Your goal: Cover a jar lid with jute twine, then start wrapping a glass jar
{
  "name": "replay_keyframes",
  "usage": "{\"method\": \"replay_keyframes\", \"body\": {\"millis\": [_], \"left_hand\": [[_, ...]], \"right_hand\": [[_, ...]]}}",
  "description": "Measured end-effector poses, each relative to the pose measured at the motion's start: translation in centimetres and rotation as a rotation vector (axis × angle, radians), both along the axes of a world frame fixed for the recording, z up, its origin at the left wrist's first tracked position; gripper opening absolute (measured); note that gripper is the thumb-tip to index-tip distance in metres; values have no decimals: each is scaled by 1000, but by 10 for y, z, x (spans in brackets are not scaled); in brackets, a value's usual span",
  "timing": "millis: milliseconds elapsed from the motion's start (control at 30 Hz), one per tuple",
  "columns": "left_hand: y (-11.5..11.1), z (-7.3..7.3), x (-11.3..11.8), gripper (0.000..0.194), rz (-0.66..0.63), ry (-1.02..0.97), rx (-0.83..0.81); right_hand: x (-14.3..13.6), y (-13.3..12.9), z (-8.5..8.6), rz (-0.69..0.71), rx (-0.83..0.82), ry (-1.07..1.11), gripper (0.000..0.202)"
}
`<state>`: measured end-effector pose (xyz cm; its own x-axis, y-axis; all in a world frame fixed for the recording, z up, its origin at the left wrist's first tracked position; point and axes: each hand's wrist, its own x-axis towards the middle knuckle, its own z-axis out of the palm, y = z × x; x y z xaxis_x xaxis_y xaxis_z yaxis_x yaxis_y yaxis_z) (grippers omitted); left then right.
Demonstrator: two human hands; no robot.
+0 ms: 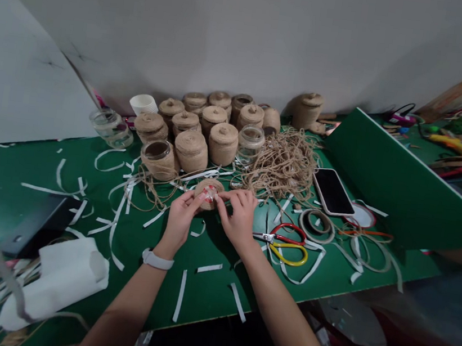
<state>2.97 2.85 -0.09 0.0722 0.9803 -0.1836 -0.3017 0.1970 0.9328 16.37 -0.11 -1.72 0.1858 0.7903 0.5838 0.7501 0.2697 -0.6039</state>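
We hold a small round disc (pixel 207 183) of coiled twine low over the green table (pixel 145 303), near the middle and just in front of the wrapped jars (pixel 191 151). A red and clear patch (pixel 210 194) shows at its centre. Our left hand (pixel 179 217) pinches the near left edge, thumb and fingertips close together. Our right hand (pixel 237 213) has its fingertips narrow at the right side of the patch; we cannot tell whether they grip anything there. A pale band (pixel 157 260) sits around our left wrist.

Behind the disc, the wrapped jars stand in a cluster, many with knobbed lids, and 1 bare glass jar (pixel 250 144) is at their right front. A loose heap of twine (pixel 285 163) lies beside it. To the right of our right hand are scissors (pixel 302 236) with 1 red handle and 1 yellow, a roll of tape (pixel 303 222) and a phone (pixel 333 192) lying face up, its screen dark. White strips (pixel 179 297) are scattered over the table on both sides of our 2 hands. Farther right, a green board (pixel 408 188) stands tilted.
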Motion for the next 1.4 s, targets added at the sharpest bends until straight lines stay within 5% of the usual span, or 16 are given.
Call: {"method": "replay_keyframes", "body": {"millis": [1400], "left_hand": [[-2,-1,3,26,-45,26,-3]], "right_hand": [[1,1,-2,-18,29,-32,11]]}}
